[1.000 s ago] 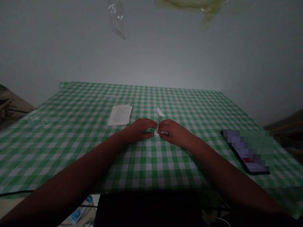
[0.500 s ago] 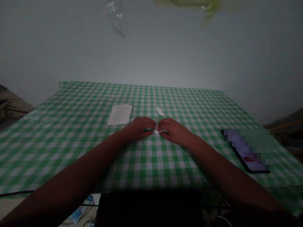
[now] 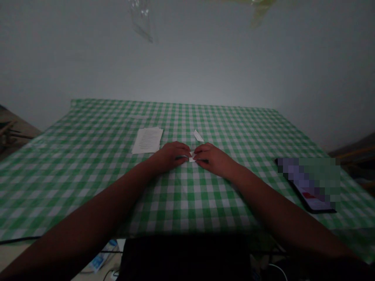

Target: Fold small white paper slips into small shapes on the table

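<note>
A small piece of white paper (image 3: 191, 159) lies low over the tablecloth, pinched from both sides. My left hand (image 3: 175, 155) grips its left side, thumb nearer me and fingers beyond. On the right, my right hand (image 3: 209, 158) holds it the same way, the fingertips of both hands almost meeting. Much of the paper is hidden behind the fingers, and its exact shape cannot be made out. Just beyond the hands rests a small folded strip of white paper (image 3: 198, 136). Left of it sits a stack of printed sheets (image 3: 148, 140), close to my left hand.
A green-and-white checked cloth (image 3: 181, 199) covers the table. At the right lies a tablet or large phone (image 3: 318, 203), its screen partly blurred out. A pale wall (image 3: 187, 62) rises behind the table. A black cable (image 3: 20, 239) runs along the front left edge.
My fingers have shifted slightly on the small paper, and a little more of it shows between them. The view has tilted a touch; the stack and folded strip stay put.
</note>
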